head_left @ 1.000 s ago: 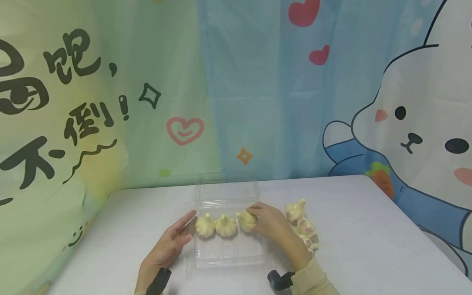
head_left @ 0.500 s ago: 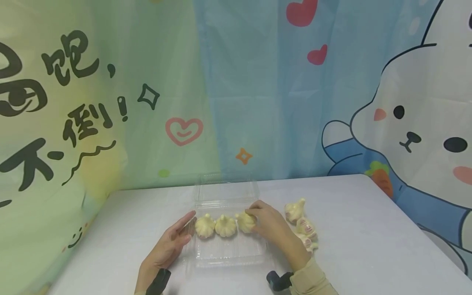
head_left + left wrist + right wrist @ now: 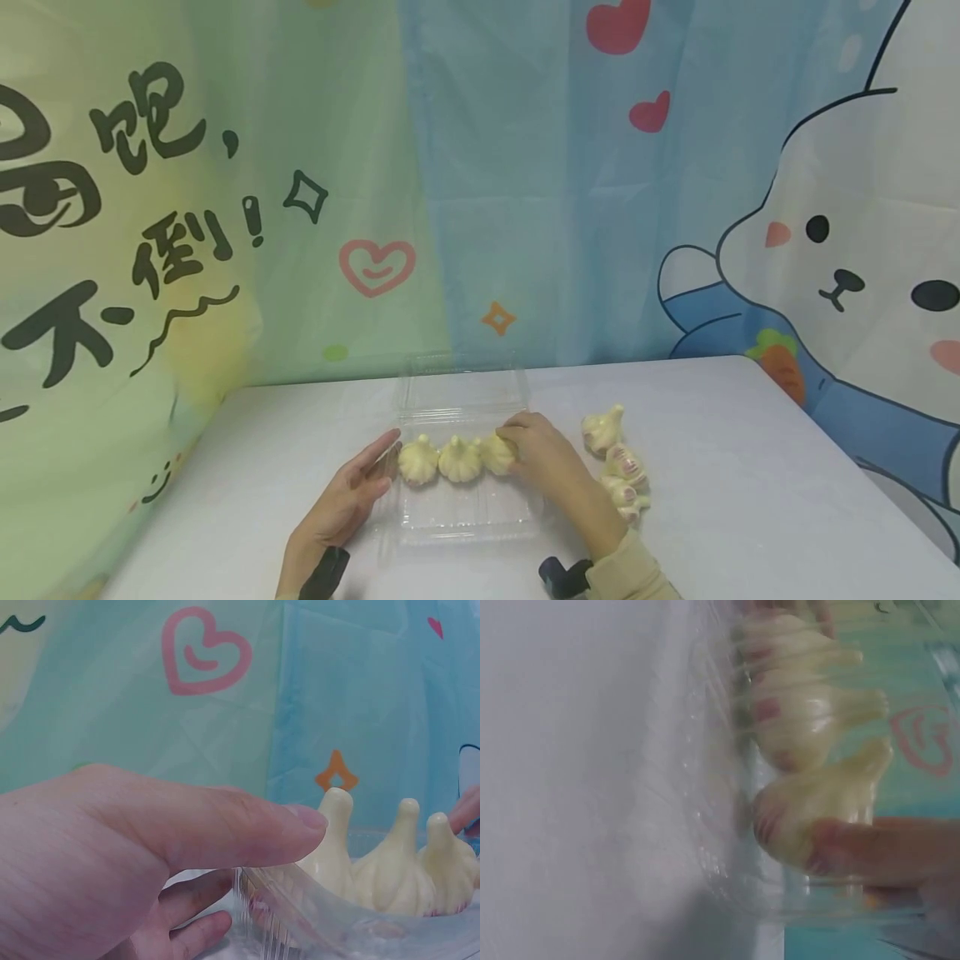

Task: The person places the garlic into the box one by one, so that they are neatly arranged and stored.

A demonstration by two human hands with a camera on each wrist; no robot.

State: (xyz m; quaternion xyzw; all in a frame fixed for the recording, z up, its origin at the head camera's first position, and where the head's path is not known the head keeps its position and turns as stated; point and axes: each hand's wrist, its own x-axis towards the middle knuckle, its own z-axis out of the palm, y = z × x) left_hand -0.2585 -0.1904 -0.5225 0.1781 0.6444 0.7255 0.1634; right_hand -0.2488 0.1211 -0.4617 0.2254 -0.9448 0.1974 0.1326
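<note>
Three garlic bulbs stand in a row inside a clear plastic clamshell box [image 3: 442, 521]: a left one [image 3: 417, 461], a middle one [image 3: 460, 461] and a right one [image 3: 498, 455]. My right hand [image 3: 551, 458] holds the right bulb between thumb and fingers, close beside the middle bulb. In the right wrist view the thumb [image 3: 855, 847] lies against that bulb, seen through the clear wall. My left hand [image 3: 345, 496] rests at the box's left side, its fingers fairly straight. The left wrist view has the thumb [image 3: 255, 825] over the rim and other fingers low outside the wall.
Several more garlic bulbs [image 3: 602, 431] lie on the white table [image 3: 735, 483] to the right of the box, near my right forearm. The box's clear lid [image 3: 463, 387] stands open at the back. A printed curtain [image 3: 510, 183] hangs behind the table.
The right bulb has shifted slightly left in my right hand, narrowing the gap to the middle bulb. My left hand has stayed at the box's side.
</note>
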